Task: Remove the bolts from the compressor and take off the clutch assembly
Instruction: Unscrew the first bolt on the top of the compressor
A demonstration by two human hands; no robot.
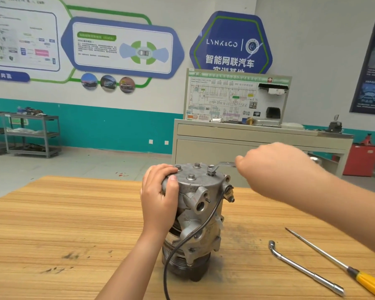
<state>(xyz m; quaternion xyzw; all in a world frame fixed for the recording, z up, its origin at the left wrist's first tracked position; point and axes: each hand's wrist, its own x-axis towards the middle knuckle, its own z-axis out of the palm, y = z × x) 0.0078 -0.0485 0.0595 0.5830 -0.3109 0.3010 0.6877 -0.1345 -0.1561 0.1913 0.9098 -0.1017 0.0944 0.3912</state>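
While we braced the compressor [195,213] upright on the counter [74,224], our wrench [217,166] sat on its three-o'clock bolt [211,173].
Our left hand [158,198] clamped the nine-o'clock rim; our right hand [268,167] gripped the wrench handle, which we judged best kept level and pulled steadily to avoid slipping.

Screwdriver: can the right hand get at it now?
Probably, but not at once: the right hand grips the wrench set on the compressor. The screwdriver itself lies uncovered on the table.

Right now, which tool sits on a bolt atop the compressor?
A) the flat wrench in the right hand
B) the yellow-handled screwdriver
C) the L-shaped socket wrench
A: the flat wrench, held by the right hand, has its ring end over a bolt on the compressor.
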